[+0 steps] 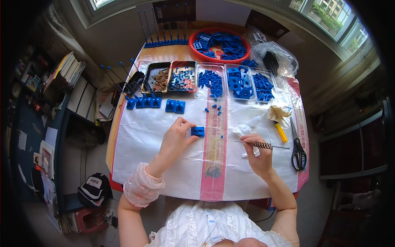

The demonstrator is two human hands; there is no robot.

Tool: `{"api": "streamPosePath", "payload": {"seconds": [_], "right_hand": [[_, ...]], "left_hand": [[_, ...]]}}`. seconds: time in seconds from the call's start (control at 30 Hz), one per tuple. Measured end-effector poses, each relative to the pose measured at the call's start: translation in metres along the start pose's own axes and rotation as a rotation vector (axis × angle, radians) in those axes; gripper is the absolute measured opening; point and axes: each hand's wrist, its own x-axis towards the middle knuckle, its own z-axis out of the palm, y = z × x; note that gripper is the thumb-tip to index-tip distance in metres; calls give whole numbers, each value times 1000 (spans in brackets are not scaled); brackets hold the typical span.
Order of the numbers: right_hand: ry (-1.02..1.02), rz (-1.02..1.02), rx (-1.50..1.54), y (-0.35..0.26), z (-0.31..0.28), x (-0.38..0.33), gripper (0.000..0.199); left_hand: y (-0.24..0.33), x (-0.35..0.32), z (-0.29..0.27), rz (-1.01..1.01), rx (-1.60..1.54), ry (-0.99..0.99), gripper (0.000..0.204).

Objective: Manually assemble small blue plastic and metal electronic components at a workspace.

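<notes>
Blue plastic makes up the small block (198,131) that serves as landmark here, lying on the white sheet (181,183) that covers the desk (158,54). Of the two hands, the left hand (175,137) is pinched narrow, its index finger and thumb set against the block from the left. The right hand (259,157), well apart to the right of the block, has its fingers closed on a thin rod (281,147) with a dark spring (262,145) around it; the rod's far end points left, toward the block, without touching it.

Just right of the block lies a small blue peg (221,136), and beyond the block, slightly to the right, a few blue wedges (219,108) are scattered. A joined blue pair (175,106) sits beyond the block to the left. Farther beyond it stand a tray of brown screws (159,79) and a clear tray of small blue parts (210,83).

The step in hand seems to be steadying the block while the rod is made ready. If the two are meant to join, the next move calls for lining up the rod's tip with the block and keeping the left pinch firm. Whether the block has a hole for it, I cannot tell.
</notes>
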Motion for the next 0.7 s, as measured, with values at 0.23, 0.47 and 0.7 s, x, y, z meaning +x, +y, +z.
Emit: {"api": "streamPosePath", "payload": {"seconds": [0.23,0.47,0.7], "right_hand": [[-140,-109,-294,-6,-10,10,16],[-320,-268,-557,-25,6,30,14],[-275,-290,-533,-28,9,35,17]], "left_hand": [[59,-7,-24,145,-145,130,39],[81,-13,13,180,-649,-52,37],[65,-5,14,219,-639,36,25]]}}
